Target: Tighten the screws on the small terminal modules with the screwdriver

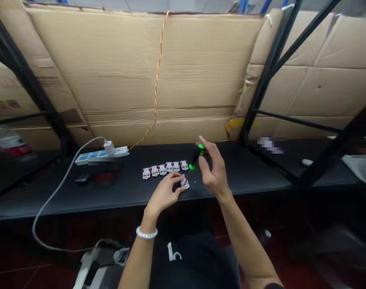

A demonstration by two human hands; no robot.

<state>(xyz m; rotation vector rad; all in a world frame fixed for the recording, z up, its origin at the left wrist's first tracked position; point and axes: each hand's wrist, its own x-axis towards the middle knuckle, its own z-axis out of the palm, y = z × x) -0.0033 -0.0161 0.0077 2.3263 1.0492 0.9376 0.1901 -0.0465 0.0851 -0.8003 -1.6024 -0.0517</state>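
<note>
Between the thumb and fingers of my left hand [167, 189] a small white part [185, 184] is held against the black table. My right hand [213, 167] grips a screwdriver [196, 157] with a black and green handle, its fingers curled round the top. The thin shaft slants down to the left, and its tip meets the white part; whether it sits in a screw is too small to tell. Just behind my left hand, several similar white parts with purple bits [162, 169] stand in a row. A tiny pale speck lies right of the held part.
A white power strip [119, 152] with a plugged-in charger [109, 148] lies at the back left, its white cable looping off the front edge. Black metal frame legs stand on both sides, before a cardboard wall [135, 72]. A bottle [13, 142] stands far left.
</note>
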